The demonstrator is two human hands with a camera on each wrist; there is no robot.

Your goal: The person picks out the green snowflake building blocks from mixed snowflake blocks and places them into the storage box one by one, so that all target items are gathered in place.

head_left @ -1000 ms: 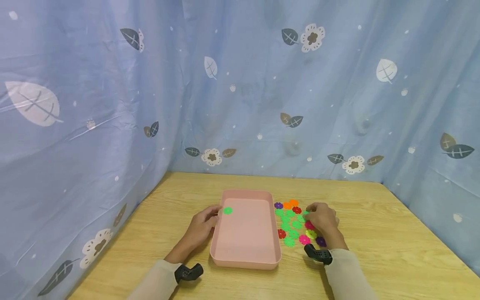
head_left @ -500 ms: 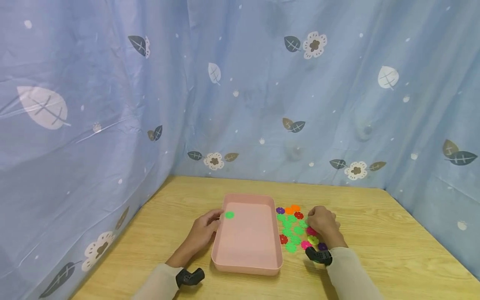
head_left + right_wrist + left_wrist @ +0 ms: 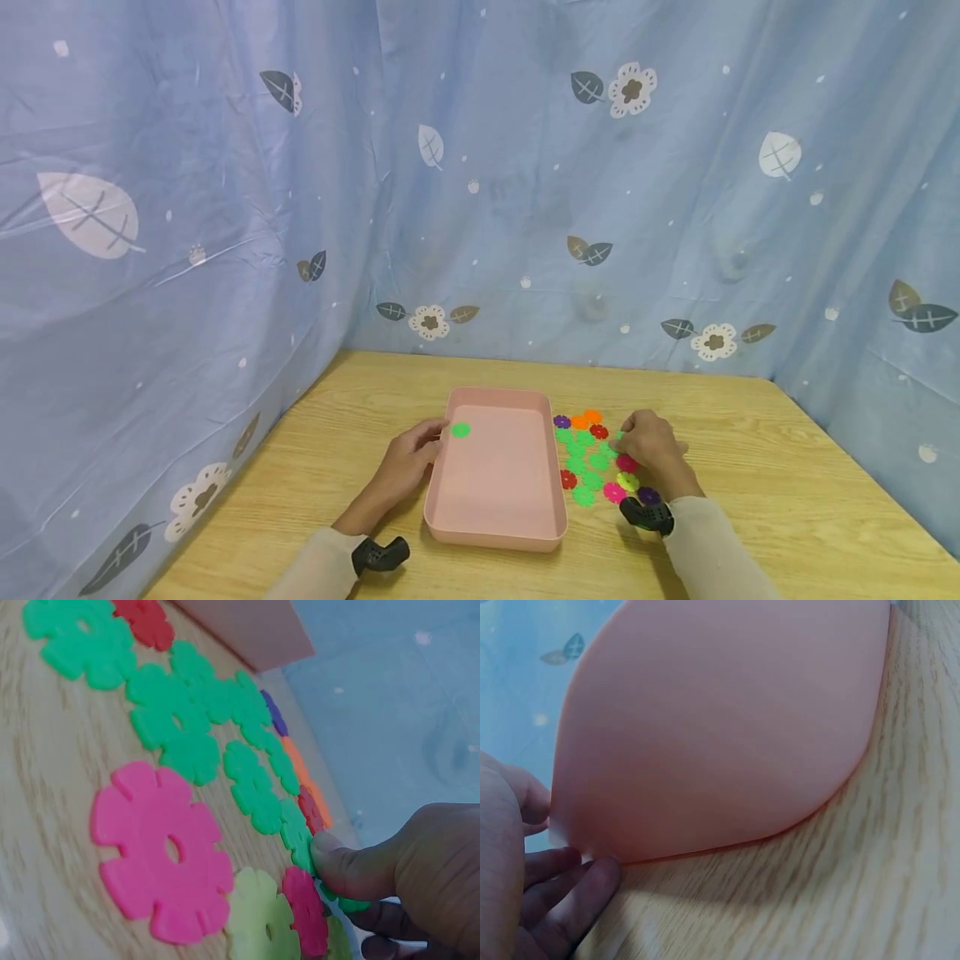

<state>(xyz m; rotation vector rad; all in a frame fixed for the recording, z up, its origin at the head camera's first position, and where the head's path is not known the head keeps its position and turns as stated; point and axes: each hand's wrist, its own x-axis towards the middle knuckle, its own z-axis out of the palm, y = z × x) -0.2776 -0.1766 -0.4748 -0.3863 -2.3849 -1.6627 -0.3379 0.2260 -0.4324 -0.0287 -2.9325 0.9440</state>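
Note:
A shallow pink tray (image 3: 495,467) lies on the wooden table, with one green flower-shaped disc (image 3: 461,430) near its far left corner. My left hand (image 3: 405,462) holds the tray's left side; in the left wrist view its fingers (image 3: 592,889) are low against the wall. To the tray's right, several notched plastic flower discs lie spread flat, mostly green discs (image 3: 583,495). At their right edge, my right hand (image 3: 656,446) pinches a green disc (image 3: 352,904) between thumb and fingers, partly hidden by them. A pink disc (image 3: 169,855) and a yellow-green disc (image 3: 262,919) lie close by.
Purple (image 3: 562,422), orange (image 3: 592,416) and red discs (image 3: 568,479) lie among the green ones. A blue patterned curtain (image 3: 517,167) surrounds the table at the back and both sides. Bare wood (image 3: 750,467) extends to the right of the discs.
My right hand has shifted slightly to the right, and its thumb and fingers have parted somewhat, with green showing between them. My left hand stays at the tray.

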